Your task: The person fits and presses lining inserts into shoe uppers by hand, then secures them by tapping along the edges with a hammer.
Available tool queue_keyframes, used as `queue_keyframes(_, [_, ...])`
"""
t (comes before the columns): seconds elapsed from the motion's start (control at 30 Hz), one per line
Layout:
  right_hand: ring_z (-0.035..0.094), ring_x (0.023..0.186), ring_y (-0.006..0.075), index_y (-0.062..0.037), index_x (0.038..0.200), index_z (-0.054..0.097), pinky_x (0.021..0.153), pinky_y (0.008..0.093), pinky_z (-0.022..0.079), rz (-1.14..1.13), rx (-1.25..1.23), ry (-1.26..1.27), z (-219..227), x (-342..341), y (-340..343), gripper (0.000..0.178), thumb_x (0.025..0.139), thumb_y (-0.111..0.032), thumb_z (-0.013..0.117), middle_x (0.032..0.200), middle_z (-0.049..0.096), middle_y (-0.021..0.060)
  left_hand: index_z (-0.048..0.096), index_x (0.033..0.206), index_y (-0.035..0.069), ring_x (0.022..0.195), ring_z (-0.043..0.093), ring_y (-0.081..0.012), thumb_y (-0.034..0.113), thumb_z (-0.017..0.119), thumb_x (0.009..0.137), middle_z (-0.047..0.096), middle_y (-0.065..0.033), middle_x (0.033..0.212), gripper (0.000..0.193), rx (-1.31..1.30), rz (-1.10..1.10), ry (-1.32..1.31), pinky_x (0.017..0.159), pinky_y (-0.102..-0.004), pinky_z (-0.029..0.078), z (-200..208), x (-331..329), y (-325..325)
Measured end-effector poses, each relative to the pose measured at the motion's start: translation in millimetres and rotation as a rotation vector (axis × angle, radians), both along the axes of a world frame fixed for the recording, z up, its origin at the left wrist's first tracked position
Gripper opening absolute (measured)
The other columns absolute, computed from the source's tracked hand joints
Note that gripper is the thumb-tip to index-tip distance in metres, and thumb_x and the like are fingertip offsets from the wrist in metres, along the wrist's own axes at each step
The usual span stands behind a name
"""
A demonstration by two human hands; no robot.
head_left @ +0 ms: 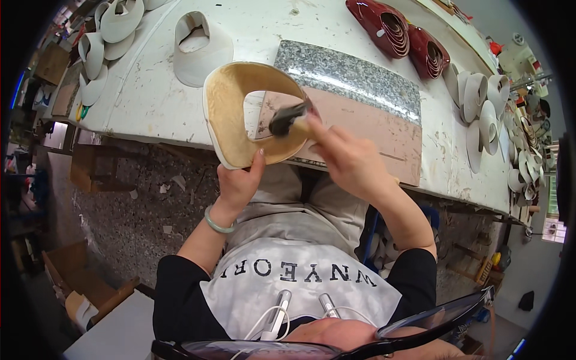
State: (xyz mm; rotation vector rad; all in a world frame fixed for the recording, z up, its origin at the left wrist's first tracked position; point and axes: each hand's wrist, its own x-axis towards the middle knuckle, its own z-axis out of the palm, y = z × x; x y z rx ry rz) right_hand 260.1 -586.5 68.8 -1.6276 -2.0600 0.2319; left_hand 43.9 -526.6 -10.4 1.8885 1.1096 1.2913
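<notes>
Taking the tan-lined shoe upper [227, 114] as the clock centre, the operator is holding this workpiece above the near edge of the tabletop [147, 90], its tan side facing up and its right part overlapping the pinkish board [372, 135]. The left hand [237, 186] is gripping the rim at 6 o'clock, its thumb pressing on the tan face and its other fingers closing underneath. The right hand [354, 162] is reaching in from 4 o'clock, its fingers closing around the handle of a dark-headed tool [288, 120]. The tool head is blurring, so its kind and any contact with the upper are remaining unclear.

Progress: work on this upper appears to be under way, with the tool addressing the band between 3 and 4 o'clock. The tan face is showing uneven darker patches; whether these are marking treated areas cannot be told. The piece is not yet lying set aside, so its handling is seemingly remaining incomplete.

Surroundings: a speckled slab [336, 66] is lying at 2 o'clock, with stacked red uppers [372, 18] lying beyond it. A single white upper [210, 67] is standing at 11 o'clock. White pieces are gathering at 10 o'clock [120, 24] and 3 o'clock [474, 147]; their stage is remaining undetermined
</notes>
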Motion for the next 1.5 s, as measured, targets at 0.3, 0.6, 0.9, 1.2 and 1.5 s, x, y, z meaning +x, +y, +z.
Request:
queue_keyframes(0.3, [0.061,0.063,0.0322,-0.0165,0.134,0.049,0.056,0.0415,0.049,-0.113,-0.012,-0.006,14,4,-3,0.044,0.091,-0.020,0.058,0.084,0.059,0.0103,0.064,0.101,-0.005,0.080,0.063,-0.0181,0.014,0.061,0.092,0.069,-0.0129,0.090,0.022,-0.260,0.053,-0.147,0.074,-0.0307,0.049,-12,-14,10])
queue_keyframes(0.6, [0.055,0.060,0.0096,-0.0088,0.122,0.061,0.055,0.0254,0.047,-0.496,0.000,0.629,18,72,-32,0.031,0.091,-0.013,0.063,0.077,0.064,0.0037,0.066,0.095,0.001,0.069,0.053,-0.0089,0.020,0.066,0.092,0.065,-0.0031,0.083,0.019,-0.522,-0.022,-0.428,0.063,-0.0234,0.042,-4,-11,31])
queue_keyframes(0.9, [0.060,0.070,0.0172,0.0014,0.115,0.058,0.058,0.0283,0.047,-0.919,0.001,0.001,-44,276,-116,0.030,0.092,-0.017,0.060,0.090,0.063,0.0083,0.065,0.104,0.011,0.096,0.059,-0.0139,0.007,0.054,0.096,0.065,-0.0004,0.103,0.014,-0.687,-0.713,-0.805,0.079,-0.0316,0.047,1,17,101])
queue_keyframes(1.2, [0.057,0.091,0.0087,-0.0042,0.115,0.058,0.081,0.0223,0.045,-0.053,-0.156,1.511,-23,125,-6,0.028,0.098,-0.026,0.054,0.100,0.063,0.0025,0.060,0.116,0.008,0.083,0.057,-0.0074,0.019,0.064,0.093,0.062,0.0008,0.099,0.026,-0.847,-0.628,-0.394,0.065,-0.0243,0.045,23,104,126])
queue_keyframes(1.5, [0.060,0.070,0.0239,-0.0064,0.101,0.060,0.079,0.0352,0.042,-0.797,0.768,-0.029,-3,267,58,0.018,0.092,-0.021,0.061,0.086,0.066,0.0096,0.048,0.130,0.000,0.124,0.042,-0.0306,0.029,0.065,0.089,0.053,-0.0171,0.128,0.054,0.273,0.135,0.411,0.104,-0.0420,0.034,23,36,239])
